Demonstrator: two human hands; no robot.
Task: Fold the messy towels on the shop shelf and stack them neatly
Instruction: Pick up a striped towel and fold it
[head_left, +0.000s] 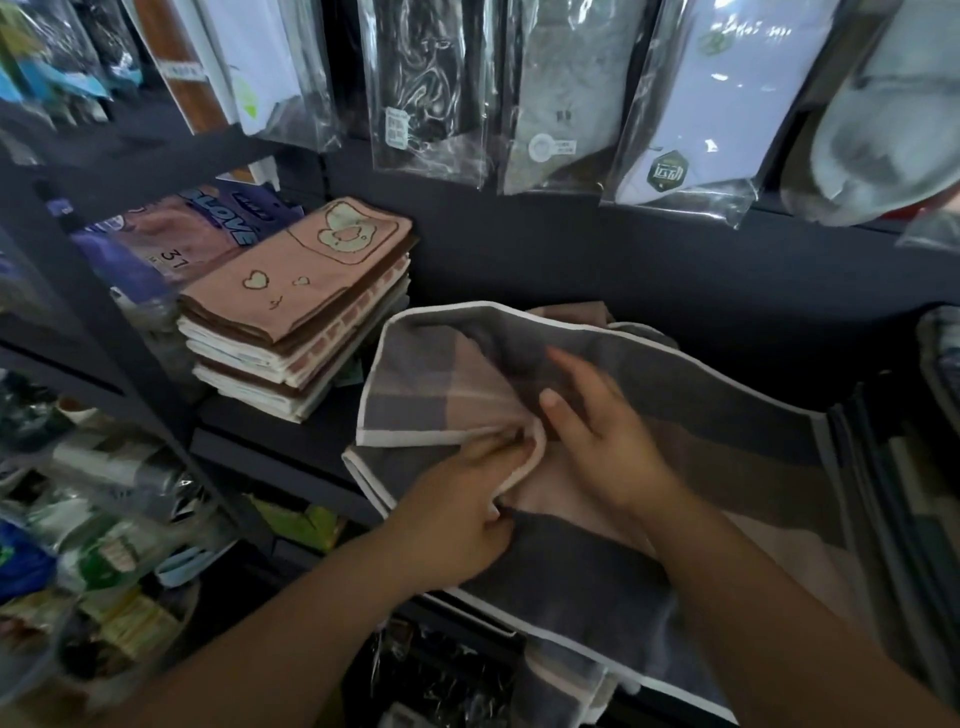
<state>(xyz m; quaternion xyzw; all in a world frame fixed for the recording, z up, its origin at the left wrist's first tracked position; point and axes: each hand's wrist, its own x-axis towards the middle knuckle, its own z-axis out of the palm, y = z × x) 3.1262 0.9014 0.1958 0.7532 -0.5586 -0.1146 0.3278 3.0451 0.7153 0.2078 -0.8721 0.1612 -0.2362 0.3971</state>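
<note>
On the shelf (291, 434), left hand (457, 512) apparently pinches towel (415, 384); right hand (597, 434) flat.

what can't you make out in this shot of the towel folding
- Fingertips of the left hand: head view, tucked under the towel fold, so the grip is unclear.
- The towel's near end: head view, partly behind the right arm, cut off by the bottom edge.
- Under the towel: only a brown corner shows behind it.
- The stack at the right edge: cut off, blurred.
</note>
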